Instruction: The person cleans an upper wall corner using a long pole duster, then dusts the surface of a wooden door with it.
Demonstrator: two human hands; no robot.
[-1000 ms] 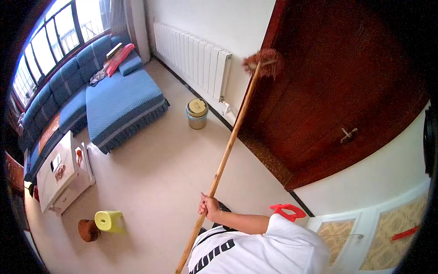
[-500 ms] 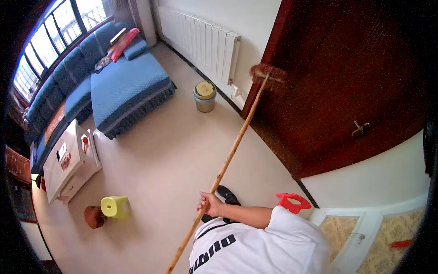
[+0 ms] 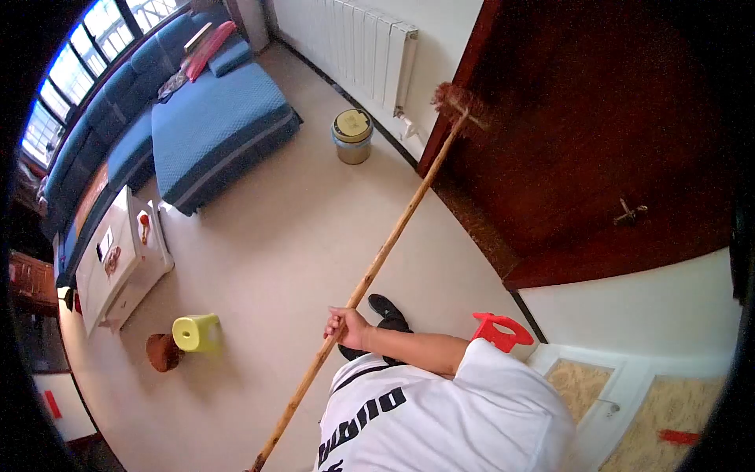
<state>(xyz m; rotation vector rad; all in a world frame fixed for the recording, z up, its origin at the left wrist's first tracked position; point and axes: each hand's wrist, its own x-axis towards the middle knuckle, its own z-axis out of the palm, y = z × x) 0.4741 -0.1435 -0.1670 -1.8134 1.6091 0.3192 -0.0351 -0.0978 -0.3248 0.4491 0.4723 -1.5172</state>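
My right hand [image 3: 350,327] is closed around the lower part of a long wooden pole [image 3: 385,250]. The pole runs from the bottom edge of the view up to a reddish-brown mop head [image 3: 460,106]. That mop head is raised in front of the dark red door [image 3: 598,149], near its left frame; whether they touch is unclear. The pole's lower end reaches the bottom edge. My left hand is out of view.
A lidded bin [image 3: 351,137] stands near the radiator [image 3: 354,51]. On the left are a blue sofa [image 3: 220,122], a white table [image 3: 118,271], a yellow stool [image 3: 197,333] and a brown stool [image 3: 163,352]. A red plastic object [image 3: 501,332] is beside my sleeve.
The view has shifted, so the room's furniture sits differently in it. The mop head has moved from the door's edge onto its surface area and tilted, with my right hand still gripping the pole.
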